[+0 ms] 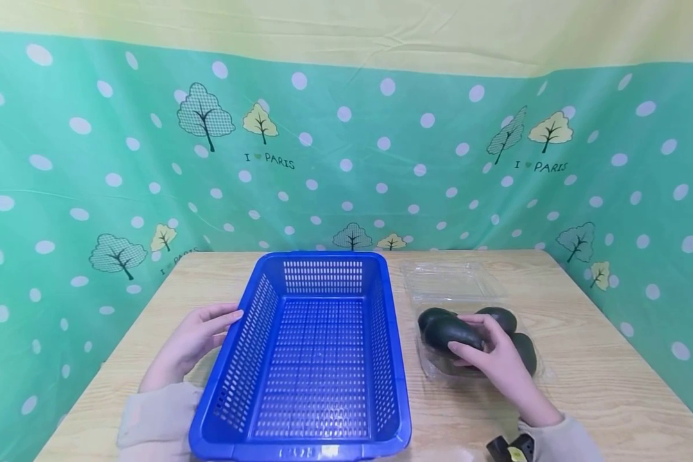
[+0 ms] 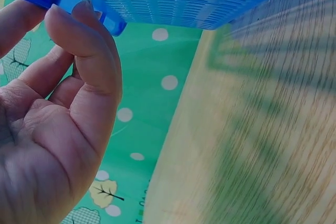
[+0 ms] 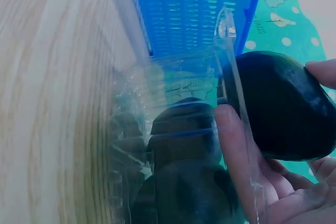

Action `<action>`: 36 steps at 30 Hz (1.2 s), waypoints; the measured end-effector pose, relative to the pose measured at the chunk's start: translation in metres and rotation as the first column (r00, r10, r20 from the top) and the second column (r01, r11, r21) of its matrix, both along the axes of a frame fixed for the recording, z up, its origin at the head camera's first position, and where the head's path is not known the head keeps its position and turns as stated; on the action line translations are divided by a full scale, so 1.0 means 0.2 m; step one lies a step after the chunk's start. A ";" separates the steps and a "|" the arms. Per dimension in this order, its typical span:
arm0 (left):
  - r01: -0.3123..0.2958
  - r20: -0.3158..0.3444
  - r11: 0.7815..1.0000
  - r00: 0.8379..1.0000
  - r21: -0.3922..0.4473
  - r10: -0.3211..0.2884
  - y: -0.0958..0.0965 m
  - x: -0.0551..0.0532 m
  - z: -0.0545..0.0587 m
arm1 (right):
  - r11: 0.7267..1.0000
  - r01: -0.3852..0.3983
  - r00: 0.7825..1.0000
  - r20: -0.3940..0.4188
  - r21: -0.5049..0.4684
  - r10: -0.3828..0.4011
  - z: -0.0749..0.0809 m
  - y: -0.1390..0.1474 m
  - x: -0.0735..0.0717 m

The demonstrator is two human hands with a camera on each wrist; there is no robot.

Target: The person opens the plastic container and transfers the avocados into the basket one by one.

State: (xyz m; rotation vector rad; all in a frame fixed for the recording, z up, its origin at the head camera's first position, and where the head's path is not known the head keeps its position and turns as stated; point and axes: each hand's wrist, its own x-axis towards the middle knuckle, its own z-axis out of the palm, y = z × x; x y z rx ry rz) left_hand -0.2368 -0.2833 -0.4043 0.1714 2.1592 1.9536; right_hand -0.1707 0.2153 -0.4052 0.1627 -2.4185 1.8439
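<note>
A pale wooden table (image 1: 600,359) carries a long blue basket (image 1: 308,366) at left, running near to far, and a clear box (image 1: 450,279) at right. The left hand (image 1: 199,340), loosely bent, touches the basket's left rim. The right hand (image 1: 499,353) grips a dark oval fruit (image 1: 452,333) above other fruits (image 1: 525,353), long axis far-left to near-right.

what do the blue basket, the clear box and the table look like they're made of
Blue basket: likely molded plastic, slightly glossy, with regular slots and smooth rim. Clear box: probably thin plastic, see-through with shiny edges. Table: smooth, wood-grained top; solid wood or printed laminate, I can't tell.
</note>
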 end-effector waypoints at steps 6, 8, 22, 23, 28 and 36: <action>-0.014 0.022 1.000 1.000 -0.013 0.014 0.01 0.00 0.00 | 0.995 -0.058 0.997 0.050 -0.079 0.062 0.02 0.01 0.01; -0.012 0.028 1.000 1.000 -0.014 0.013 0.01 0.00 0.01 | 0.992 -0.080 0.994 0.064 -0.097 0.087 0.03 0.01 0.01; -0.014 0.030 1.000 0.999 0.000 0.014 0.01 0.01 0.00 | 0.996 -0.085 0.989 0.120 0.008 0.084 0.12 -0.04 -0.02; -0.016 0.031 1.000 0.999 -0.003 0.016 0.01 0.01 0.00 | 0.997 -0.083 0.990 0.118 0.011 0.081 0.12 -0.04 -0.02; -0.018 0.036 1.000 0.999 -0.020 0.019 0.01 0.01 0.00 | 0.993 -0.115 0.986 0.119 -0.035 0.118 0.18 -0.06 -0.04; -0.021 0.035 1.000 0.999 -0.018 0.021 0.01 0.01 0.00 | 0.977 -0.210 0.974 0.093 0.039 0.206 0.27 -0.09 -0.07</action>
